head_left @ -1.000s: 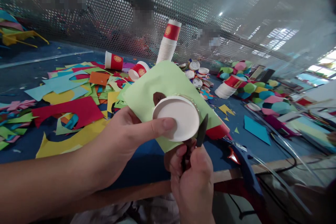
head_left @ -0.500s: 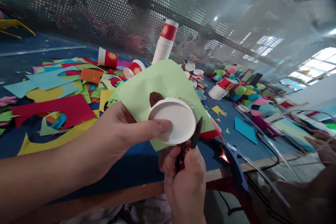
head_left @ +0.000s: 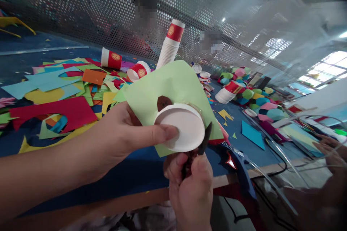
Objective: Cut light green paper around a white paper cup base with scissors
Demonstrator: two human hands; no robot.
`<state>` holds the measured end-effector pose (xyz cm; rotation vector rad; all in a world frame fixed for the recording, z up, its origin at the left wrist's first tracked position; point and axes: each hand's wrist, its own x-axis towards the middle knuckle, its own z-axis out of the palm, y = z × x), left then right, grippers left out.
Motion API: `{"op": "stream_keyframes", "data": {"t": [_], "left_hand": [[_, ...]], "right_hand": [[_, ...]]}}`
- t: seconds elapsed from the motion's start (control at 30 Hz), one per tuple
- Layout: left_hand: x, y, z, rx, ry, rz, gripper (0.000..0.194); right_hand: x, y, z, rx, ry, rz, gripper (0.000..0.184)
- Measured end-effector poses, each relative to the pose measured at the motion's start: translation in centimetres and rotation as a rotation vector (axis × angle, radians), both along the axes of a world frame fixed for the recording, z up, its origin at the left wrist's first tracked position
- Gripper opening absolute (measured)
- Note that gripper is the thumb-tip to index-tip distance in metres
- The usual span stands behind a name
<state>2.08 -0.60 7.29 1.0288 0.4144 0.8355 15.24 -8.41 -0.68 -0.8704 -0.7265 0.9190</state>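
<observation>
Pinched under the thumb of my left hand (head_left: 141, 133) is a shallow white paper disc with a raised rim, like a cup's base (head_left: 187, 130). It presses against a sheet of light green paper (head_left: 176, 83). A small dark brown spot or hole (head_left: 164, 103) shows in the sheet just above the disc. My right hand (head_left: 192, 184) grips a pair of scissors from below. One dark scissor blade (head_left: 206, 139) stands up beside the disc's right rim, in front of the green paper; the rest is hidden by my fingers and the disc.
Coloured paper scraps (head_left: 54, 108) cover the left of the blue table. Behind stand a tall cup stack (head_left: 170, 43) and tipped cups (head_left: 111, 58). A blue-handled glue gun (head_left: 242, 166) hangs by the edge. At right are colourful paper balls (head_left: 268, 104) and another person's hand (head_left: 330, 151).
The disc and green paper have shifted slightly right and down in my left hand. The scissor blade has moved a little right, still beside the rim.
</observation>
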Motion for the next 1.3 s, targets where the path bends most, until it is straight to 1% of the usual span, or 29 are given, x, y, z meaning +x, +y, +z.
{"op": "stream_keyframes", "data": {"t": [0.17,0.33,0.47,0.6,0.67,0.83,0.93,1.07,1.13,1.3], "left_hand": [[-0.1,0.6,0.6,0.045,0.066,-0.01,0.035],[-0.2,1.0,0.3,0.042,0.119,0.005,0.042],[-0.1,0.8,0.2,0.037,0.09,0.0,0.038],[0.1,0.7,0.1,0.064,0.086,-0.011,0.034],[0.1,0.7,-0.1,0.069,0.09,-0.013,0.032],[0.0,0.6,-0.4,0.043,0.097,-0.002,0.032],[0.0,0.5,-0.4,0.036,0.082,-0.026,0.034],[0.1,0.4,-0.3,0.031,0.097,-0.035,0.029],[0.1,0.4,-0.3,0.03,0.093,-0.049,0.028],[-0.1,0.7,-0.1,0.019,0.084,-0.043,0.032]], "right_hand": [[-0.1,0.1,0.2,0.044,-0.004,0.083,0.042],[-0.3,0.2,0.4,-0.008,-0.011,0.033,0.047],[-0.4,0.3,0.9,-0.054,-0.003,0.016,0.052],[-0.6,0.6,1.6,-0.07,0.003,-0.024,0.063],[-0.6,0.6,1.8,-0.062,-0.009,-0.019,0.066],[-0.7,0.6,1.6,-0.055,-0.01,0.016,0.06],[-0.7,0.7,1.4,-0.052,-0.017,-0.007,0.06],[-0.7,0.6,1.5,-0.076,0.003,-0.065,0.062],[-0.7,0.6,1.6,-0.068,-0.001,-0.068,0.063],[-0.5,0.6,1.6,-0.008,-0.025,0.002,0.062]]}}
